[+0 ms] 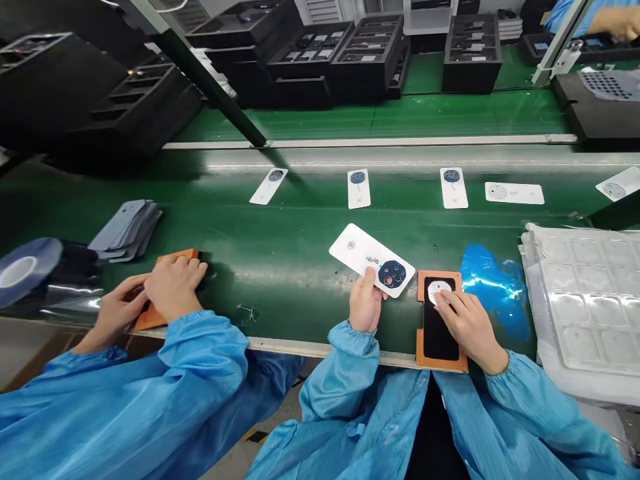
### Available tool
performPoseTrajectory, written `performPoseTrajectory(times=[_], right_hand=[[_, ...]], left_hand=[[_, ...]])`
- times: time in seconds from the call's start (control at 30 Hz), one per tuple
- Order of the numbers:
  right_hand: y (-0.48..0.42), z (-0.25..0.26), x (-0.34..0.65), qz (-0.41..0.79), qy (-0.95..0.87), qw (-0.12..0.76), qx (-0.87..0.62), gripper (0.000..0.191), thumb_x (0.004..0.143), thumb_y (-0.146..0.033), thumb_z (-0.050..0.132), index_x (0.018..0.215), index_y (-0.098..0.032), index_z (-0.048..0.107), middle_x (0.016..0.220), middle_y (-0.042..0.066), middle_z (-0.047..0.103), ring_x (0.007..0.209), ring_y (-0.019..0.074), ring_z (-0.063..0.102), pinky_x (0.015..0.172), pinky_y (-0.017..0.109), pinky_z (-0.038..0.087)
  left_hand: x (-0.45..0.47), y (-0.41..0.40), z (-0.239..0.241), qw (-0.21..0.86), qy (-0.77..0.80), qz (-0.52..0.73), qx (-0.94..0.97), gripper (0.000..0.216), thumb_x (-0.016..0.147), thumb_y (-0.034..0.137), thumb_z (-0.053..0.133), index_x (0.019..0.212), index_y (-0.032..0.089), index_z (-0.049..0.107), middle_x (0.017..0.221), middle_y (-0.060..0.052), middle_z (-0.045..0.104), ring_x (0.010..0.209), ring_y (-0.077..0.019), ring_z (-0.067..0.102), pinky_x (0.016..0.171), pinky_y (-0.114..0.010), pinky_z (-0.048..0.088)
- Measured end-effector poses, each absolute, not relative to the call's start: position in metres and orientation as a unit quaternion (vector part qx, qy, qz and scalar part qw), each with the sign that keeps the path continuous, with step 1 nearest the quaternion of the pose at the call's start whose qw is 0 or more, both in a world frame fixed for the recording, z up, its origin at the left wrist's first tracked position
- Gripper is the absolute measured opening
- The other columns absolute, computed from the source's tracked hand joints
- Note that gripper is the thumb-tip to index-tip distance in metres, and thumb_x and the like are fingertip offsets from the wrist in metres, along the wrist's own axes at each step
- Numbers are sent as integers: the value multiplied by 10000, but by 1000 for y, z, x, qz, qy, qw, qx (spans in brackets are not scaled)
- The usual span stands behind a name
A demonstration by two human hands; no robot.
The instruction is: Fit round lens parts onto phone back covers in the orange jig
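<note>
My left hand (366,303) is closed on the near edge of a white back panel (371,259) with a dark round camera ring, held tilted just above the green belt (300,267). My right hand (467,323) rests on an orange-framed black jig (440,333) at the belt's front edge. Its fingertips pinch a small round white piece (437,291) at the jig's top end. The two hands are about a hand's width apart.
A co-worker's hands (170,287) press on another orange jig at the left, beside grey covers (127,227) and a tape roll (25,267). Several white panels (359,189) lie along the belt. Blue film (493,283) and clear blister trays (585,300) are right; black trays (370,47) behind.
</note>
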State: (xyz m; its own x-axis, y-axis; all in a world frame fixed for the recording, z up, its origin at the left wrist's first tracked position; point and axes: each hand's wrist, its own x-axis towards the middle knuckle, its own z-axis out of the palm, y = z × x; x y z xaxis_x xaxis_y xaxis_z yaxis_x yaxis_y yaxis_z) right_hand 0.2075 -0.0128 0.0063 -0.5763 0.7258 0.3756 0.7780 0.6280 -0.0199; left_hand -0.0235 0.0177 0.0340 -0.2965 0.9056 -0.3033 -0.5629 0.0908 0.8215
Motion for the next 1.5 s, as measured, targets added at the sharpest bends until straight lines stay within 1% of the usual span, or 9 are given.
performPoseTrajectory(times=[0.07,0.23,0.47,0.73,0.83,0.93,1.07,1.23,1.5], right_hand=[[-15,9,205,-82,-883,169,-429,217,1035,-180,537,1219,-147,646,1117,122,724,935,243,631,785,400,467],[-12,16,199,-57,-882,168,-436,209,1037,-217,530,1185,-128,649,1059,132,714,909,246,623,755,396,456],[-9,19,199,-1,-873,199,-446,187,1026,-218,515,1090,-150,677,1137,146,719,1040,297,660,855,440,519],[-9,55,184,75,-800,408,-433,209,976,-146,613,1155,-241,664,1074,67,750,968,225,716,857,390,589],[-4,64,170,53,-774,438,-454,190,972,-151,620,1136,-238,663,1065,88,746,963,240,719,876,422,602],[2,66,161,7,-740,457,-493,160,960,-171,648,1106,-232,673,1032,103,746,937,259,724,860,452,612],[6,65,161,5,-720,478,-503,135,960,-157,645,1064,-234,684,1016,96,752,906,245,736,819,415,630],[7,68,164,25,-719,485,-498,136,972,-149,618,1022,-243,701,988,76,761,886,233,744,799,388,633],[8,72,164,39,-712,497,-496,169,970,-137,588,1018,-249,706,955,71,763,852,230,745,758,384,640]], left_hand=[[-26,17,33,572,474,644,182,489,723,547,865,917,117,736,797,-47,727,517,-68,543,424,-193,405],[-18,17,36,573,480,639,179,471,663,406,923,981,118,729,977,-87,748,727,-154,700,506,-213,528],[-2,16,48,560,489,638,200,410,653,333,914,934,112,713,865,-63,739,707,-173,730,504,-218,525],[26,15,37,545,508,633,212,362,658,378,907,774,116,687,672,-23,689,547,-126,642,421,-196,444],[38,10,35,567,488,616,245,448,760,540,825,883,120,727,762,-60,737,573,-142,659,489,-237,532],[44,1,34,557,485,612,282,576,857,675,669,1034,135,759,978,-131,785,844,-241,754,734,-331,630],[42,-8,33,482,510,593,396,565,942,656,553,1094,167,790,1151,-138,774,1118,-289,716,1030,-387,552],[37,-9,38,431,499,563,499,537,1002,595,465,1174,196,780,1065,-117,788,933,-254,736,900,-366,583],[38,-8,39,418,478,570,520,511,1012,565,470,1270,217,741,1135,-120,770,975,-253,731,887,-351,587]])
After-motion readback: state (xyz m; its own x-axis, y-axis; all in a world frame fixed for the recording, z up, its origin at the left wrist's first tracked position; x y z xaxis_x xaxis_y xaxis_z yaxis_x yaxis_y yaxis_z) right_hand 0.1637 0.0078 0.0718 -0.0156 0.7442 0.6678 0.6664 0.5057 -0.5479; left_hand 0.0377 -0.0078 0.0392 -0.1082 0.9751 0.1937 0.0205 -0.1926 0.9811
